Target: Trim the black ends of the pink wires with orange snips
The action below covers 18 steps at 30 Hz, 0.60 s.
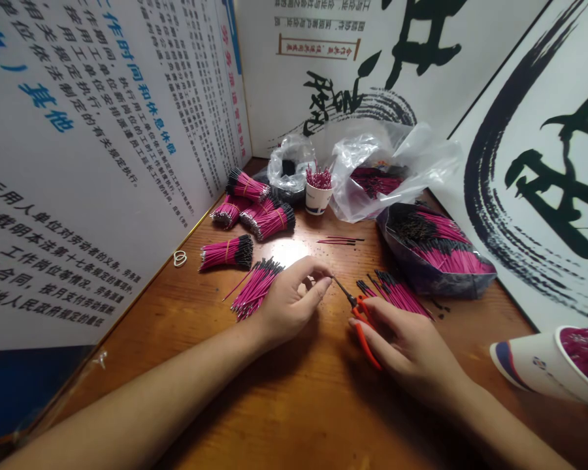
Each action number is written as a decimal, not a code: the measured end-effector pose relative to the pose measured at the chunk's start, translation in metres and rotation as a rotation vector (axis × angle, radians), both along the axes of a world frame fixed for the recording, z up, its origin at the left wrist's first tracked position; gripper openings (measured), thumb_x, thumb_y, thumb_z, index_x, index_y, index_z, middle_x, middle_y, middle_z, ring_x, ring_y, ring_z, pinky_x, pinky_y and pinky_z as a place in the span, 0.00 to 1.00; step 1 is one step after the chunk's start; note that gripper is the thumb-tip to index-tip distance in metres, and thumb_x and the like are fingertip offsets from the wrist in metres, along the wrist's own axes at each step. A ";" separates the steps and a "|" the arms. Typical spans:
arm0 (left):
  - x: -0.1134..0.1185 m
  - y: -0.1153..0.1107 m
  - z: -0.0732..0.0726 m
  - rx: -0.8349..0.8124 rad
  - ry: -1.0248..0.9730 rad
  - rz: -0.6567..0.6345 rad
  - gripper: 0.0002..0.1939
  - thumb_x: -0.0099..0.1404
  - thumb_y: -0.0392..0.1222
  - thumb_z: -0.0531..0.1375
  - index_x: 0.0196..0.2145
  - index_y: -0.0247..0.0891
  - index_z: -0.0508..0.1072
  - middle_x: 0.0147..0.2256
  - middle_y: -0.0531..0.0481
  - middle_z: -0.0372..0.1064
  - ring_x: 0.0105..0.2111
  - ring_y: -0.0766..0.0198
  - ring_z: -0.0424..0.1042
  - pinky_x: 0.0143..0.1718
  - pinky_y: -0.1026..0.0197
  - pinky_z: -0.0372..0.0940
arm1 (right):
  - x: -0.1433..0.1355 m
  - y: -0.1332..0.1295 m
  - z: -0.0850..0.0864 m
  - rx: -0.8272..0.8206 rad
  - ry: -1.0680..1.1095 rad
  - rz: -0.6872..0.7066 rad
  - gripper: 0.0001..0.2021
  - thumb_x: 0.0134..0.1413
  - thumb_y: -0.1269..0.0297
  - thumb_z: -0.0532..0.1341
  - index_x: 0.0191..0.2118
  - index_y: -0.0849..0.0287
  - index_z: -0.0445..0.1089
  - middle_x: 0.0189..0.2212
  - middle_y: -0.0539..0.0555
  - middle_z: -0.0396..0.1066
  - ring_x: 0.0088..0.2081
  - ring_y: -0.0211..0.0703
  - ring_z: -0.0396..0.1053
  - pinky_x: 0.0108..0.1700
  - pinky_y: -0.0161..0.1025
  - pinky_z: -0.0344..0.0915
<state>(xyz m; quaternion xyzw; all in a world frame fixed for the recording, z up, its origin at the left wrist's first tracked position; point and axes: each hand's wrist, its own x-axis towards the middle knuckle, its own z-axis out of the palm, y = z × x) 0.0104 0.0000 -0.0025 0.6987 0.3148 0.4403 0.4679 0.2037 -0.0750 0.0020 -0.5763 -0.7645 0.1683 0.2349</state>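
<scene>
My right hand (404, 339) is closed round the orange handles of a pair of small pliers or snips (365, 316). The tool's thin dark jaws point up and left, close to the fingertips of my left hand (296, 294). That left hand is pinched, thumb against fingers; whatever is between them is too small to make out. Left of it lies a loose pile of pink wires with black ends (255, 287), partly covered by the hand. Beyond the tool, another loose pile of pink wires (396, 294) rests on the table.
Rubber-banded wire bundles (228, 252) lie at the left. A paper cup (318, 196) of pink pieces stands behind. A dark bag (436, 251) full of wires and a clear plastic bag (347, 189) sit behind right. Another cup (529, 365) is at the right edge. Printed panels (176, 98) enclose the table.
</scene>
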 end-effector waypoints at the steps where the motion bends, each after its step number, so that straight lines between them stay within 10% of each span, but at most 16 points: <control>1: 0.000 0.000 0.000 0.006 0.001 0.003 0.03 0.65 0.37 0.56 0.34 0.35 0.69 0.30 0.52 0.65 0.30 0.68 0.64 0.33 0.66 0.61 | 0.000 0.000 0.000 -0.006 0.005 0.000 0.10 0.63 0.56 0.54 0.37 0.56 0.66 0.21 0.48 0.68 0.21 0.38 0.66 0.25 0.33 0.58; 18: 0.000 0.001 0.001 0.092 0.023 0.023 0.03 0.65 0.35 0.57 0.33 0.36 0.69 0.30 0.51 0.64 0.31 0.66 0.64 0.34 0.64 0.61 | 0.000 -0.001 0.000 -0.071 0.053 0.019 0.10 0.64 0.57 0.53 0.37 0.56 0.66 0.22 0.48 0.68 0.22 0.38 0.65 0.27 0.33 0.58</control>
